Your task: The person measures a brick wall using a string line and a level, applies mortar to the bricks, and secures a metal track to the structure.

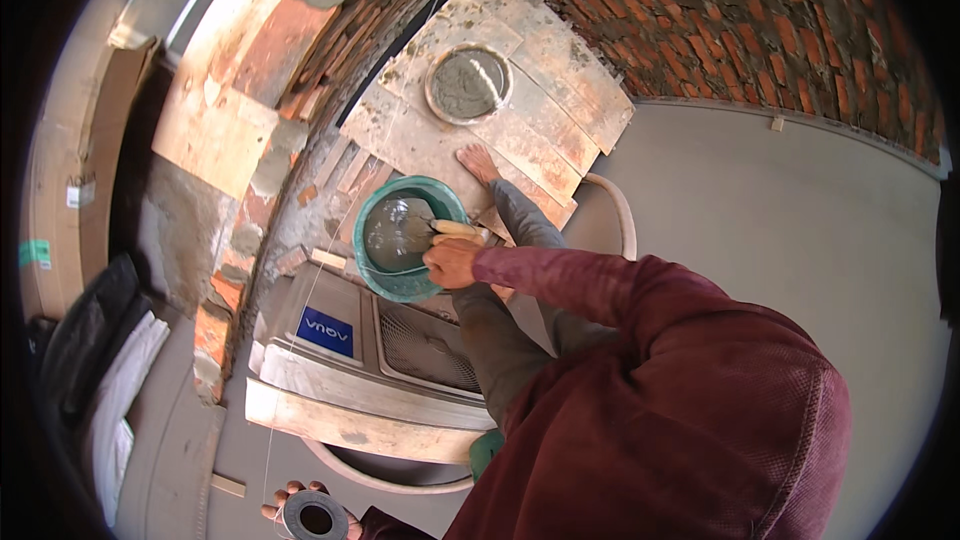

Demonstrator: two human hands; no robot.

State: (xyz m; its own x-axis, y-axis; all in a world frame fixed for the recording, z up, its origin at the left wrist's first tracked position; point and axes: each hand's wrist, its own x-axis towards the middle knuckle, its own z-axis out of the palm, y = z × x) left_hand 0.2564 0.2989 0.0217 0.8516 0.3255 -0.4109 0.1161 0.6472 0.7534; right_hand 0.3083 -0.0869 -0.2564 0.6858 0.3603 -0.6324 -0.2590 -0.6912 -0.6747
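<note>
A teal bucket [412, 292] holds wet grey mortar [398, 234]. My right hand [453, 263] is closed at its right edge; whether it grips the rim or the thin carrying handle I cannot tell. Right beside that fist, a trowel with a tan handle [457, 228] leans over the rim, its blade end in the mortar. At the lower edge, my left hand [296, 503] is wrapped round a grey spool-like ring [290, 522] with a dark hollow centre. A thin pale string [300, 323] runs from near this hand up past the bucket toward the brick wall.
A round tub of mortar [464, 86] stands on the board platform [535, 130], with my bare foot [479, 164] near it. A low brick wall [252, 208] runs along the left, a taller one [740, 25] behind. A cardboard box [100, 190] leans at far left.
</note>
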